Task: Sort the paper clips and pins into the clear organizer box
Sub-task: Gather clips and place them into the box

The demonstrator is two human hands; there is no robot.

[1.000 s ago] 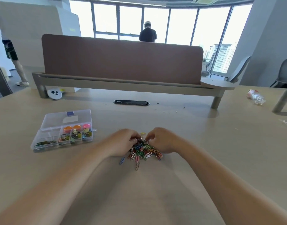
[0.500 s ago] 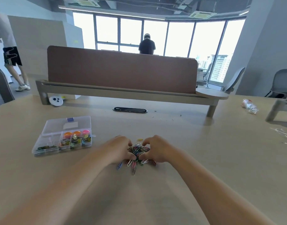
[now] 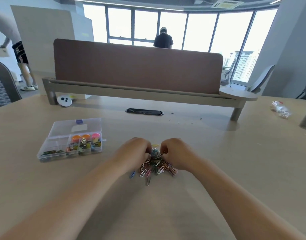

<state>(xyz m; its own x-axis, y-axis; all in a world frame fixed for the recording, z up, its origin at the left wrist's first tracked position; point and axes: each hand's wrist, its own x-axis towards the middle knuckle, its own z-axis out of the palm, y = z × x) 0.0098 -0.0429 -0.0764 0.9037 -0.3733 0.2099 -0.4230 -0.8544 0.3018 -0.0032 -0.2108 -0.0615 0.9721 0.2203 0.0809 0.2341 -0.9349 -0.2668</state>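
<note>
Wide tan surface [image 3: 235, 170] fills the lower frame. Clear organizer box [image 3: 51, 157] sits left of centre, lid [image 3: 76, 127] flipped open behind it. Its right compartments hold coloured bits, and a few dark pieces lie in the long left one.

Left hand [image 3: 133, 153] and right hand [image 3: 176, 153] are at centre, knuckles up. Both have their fingers curled in and pinch a clump at the top of the paper clips [image 3: 155, 167]. The rest of the pile lies just below the hands, well apart from the box. One blue clip [image 3: 132, 174] strays at the pile's lower left.

Step in hand looks like gathering or untangling the pile. To do it well:
- Take a small bunch, since clips hook together.
- Shake off danglers over the pile before carrying left.
- Drop into one compartment only, and sweep up strays last.

Versus half a second ago, the hands sit slightly apart instead of pressed together. The clump now shows between them and more clips fan out below. The box is unmoved.
</note>
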